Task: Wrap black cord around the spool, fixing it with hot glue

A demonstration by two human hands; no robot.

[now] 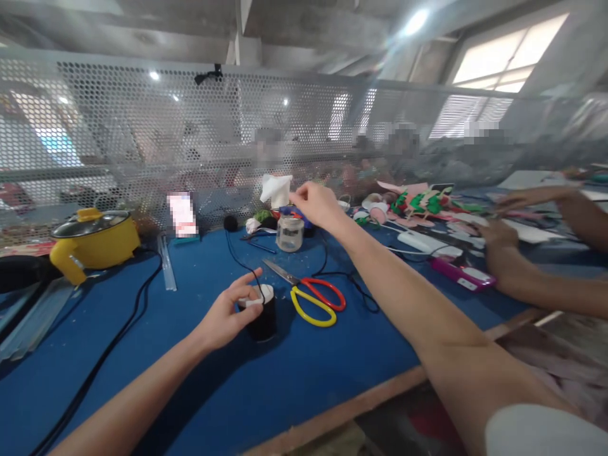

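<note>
My left hand [234, 311] is closed around the upper side of a black cylinder [263, 322] with a white top, on the blue table [190, 386]. A small white piece and a dark cord show at its fingers. Farther forward, my right hand [313, 201] pinches the edge of a white tissue-like piece [276, 189], raised above a clear glass jar [289, 234]. Between my arms lie scissors [316, 303] with one red and one yellow handle, their blades partly open beside the cylinder.
At the left stand a yellow pot [95, 240] and clear strips [40, 323]. A lit phone [182, 215] leans near the perforated screen [142, 139]. Rightward are a white power strip [427, 243], a magenta case [463, 275], green and pink pieces, and another person's arms [546, 278].
</note>
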